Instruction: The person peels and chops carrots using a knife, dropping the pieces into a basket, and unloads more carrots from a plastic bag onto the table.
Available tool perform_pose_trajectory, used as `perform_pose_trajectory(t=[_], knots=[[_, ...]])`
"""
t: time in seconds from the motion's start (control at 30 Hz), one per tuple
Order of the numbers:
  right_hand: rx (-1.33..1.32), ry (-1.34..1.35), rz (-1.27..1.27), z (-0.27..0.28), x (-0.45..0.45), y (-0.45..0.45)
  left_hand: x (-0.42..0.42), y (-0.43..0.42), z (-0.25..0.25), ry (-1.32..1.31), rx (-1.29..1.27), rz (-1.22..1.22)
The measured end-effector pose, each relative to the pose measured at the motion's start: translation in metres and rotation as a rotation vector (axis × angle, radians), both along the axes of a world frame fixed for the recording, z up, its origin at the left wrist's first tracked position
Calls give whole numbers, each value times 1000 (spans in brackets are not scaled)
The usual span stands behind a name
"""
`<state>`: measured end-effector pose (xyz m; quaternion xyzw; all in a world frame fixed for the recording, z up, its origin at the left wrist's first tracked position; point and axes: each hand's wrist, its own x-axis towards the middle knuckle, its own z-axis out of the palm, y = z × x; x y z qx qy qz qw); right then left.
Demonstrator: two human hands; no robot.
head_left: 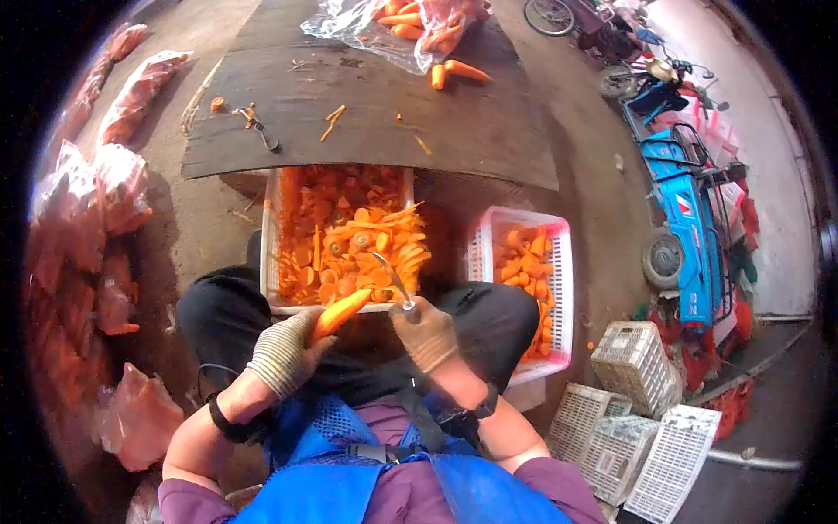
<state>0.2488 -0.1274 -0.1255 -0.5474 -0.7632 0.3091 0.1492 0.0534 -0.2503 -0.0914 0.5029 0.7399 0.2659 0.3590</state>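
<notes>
My gloved left hand [292,349] is closed around a carrot [343,312], its narrower end pointing up and to the right. In my gloved right hand [423,336] is a small curved knife [397,278], its blade angled up and left, close to the carrot's end but apart from it. Just beyond both hands, between my knees, a white crate [271,253] holds carrot pieces, tops and shavings [358,240]. To the right of my knee stands a white and pink basket [565,288] with carrots [524,258] in it.
A dark board [349,113] ahead carries a clear bag of carrots [410,31], two loose carrots and a peeler-like tool [260,128]. Filled plastic bags [140,96] line the left. Several crates [628,367] and a blue three-wheeled cart [685,227] stand at right.
</notes>
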Motion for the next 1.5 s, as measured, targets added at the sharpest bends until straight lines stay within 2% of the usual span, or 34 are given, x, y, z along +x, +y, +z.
perform_pose_trajectory(t=[0.23,0.3,0.37,0.4,0.47,0.5,0.57,0.6,0.63,0.7,0.73,0.77,0.8,0.87,0.9,0.93,0.97,1.03,1.07,1.1,1.17,1.2,1.23,1.3,1.33,1.37,1.4,1.43,1.47,1.5], knots=[[35,-22,119,-8,-22,-19,-8,-1,-2,120,1,-18],[-47,-142,125,-13,-26,-16,-11,-1,-2,155,5,-38],[-109,-239,142,-23,-29,-13,-13,-2,1,133,40,-67],[-189,-205,185,-46,-25,-12,-14,-2,4,122,57,-81],[-343,-131,271,-98,-17,-5,-16,-5,38,-60,241,-226],[-350,-348,265,-81,-26,-6,-14,-8,52,-153,323,-308],[-237,-219,285,-120,-22,-15,-7,-15,52,-505,324,-32],[-382,-199,200,-89,-27,-16,-7,-12,44,-573,376,141],[-333,-86,277,-67,-30,-16,-7,-7,33,-650,420,300],[-277,172,305,-86,-29,-18,-13,-3,10,-644,557,506],[-519,237,213,-63,-30,-14,-11,-3,-2,-640,613,580],[-765,317,125,-38,-32,-11,-1,-1,-4,-775,687,621],[-910,382,81,-40,-26,-6,6,1,-8,-768,692,611],[-896,585,75,-86,-17,1,21,4,-22,-795,652,598],[-912,789,28,-89,-20,0,30,4,-29,-831,604,586],[-934,1003,-10,-91,-24,-1,34,5,-31,-706,556,446],[-956,1212,-31,-92,-27,-2,44,5,-27,-681,562,413],[-1165,1324,-95,-76,-11,7,51,6,-26,-602,584,244],[-1150,1260,-139,-64,-3,10,44,2,-35,-451,551,138],[-1137,1195,-181,-52,5,13,41,-6,-27,-564,368,83],[-1130,1209,-189,-48,12,14,49,-7,5,-822,263,-62],[-1172,1257,-275,-53,9,12,54,-9,21,-970,181,-92],[-1186,1239,-275,-50,11,13,59,-4,34,-998,272,-268],[-1218,1203,-278,-38,12,13,71,3,57,-1235,-31,38],[-1218,1188,-246,-30,14,16,76,7,61,-1337,-149,215],[-974,1116,-156,-47,11,19,78,13,54,-1416,-218,385],[-739,1032,-67,-77,3,21,79,17,51,-1312,-219,312],[-727,911,-73,-67,0,22,80,21,48,-1207,-218,241],[-717,789,-75,-58,-4,23,68,21,22,-971,-233,126],[-244,806,119,-92,-10,15,57,16,-10,-728,-253,33]])
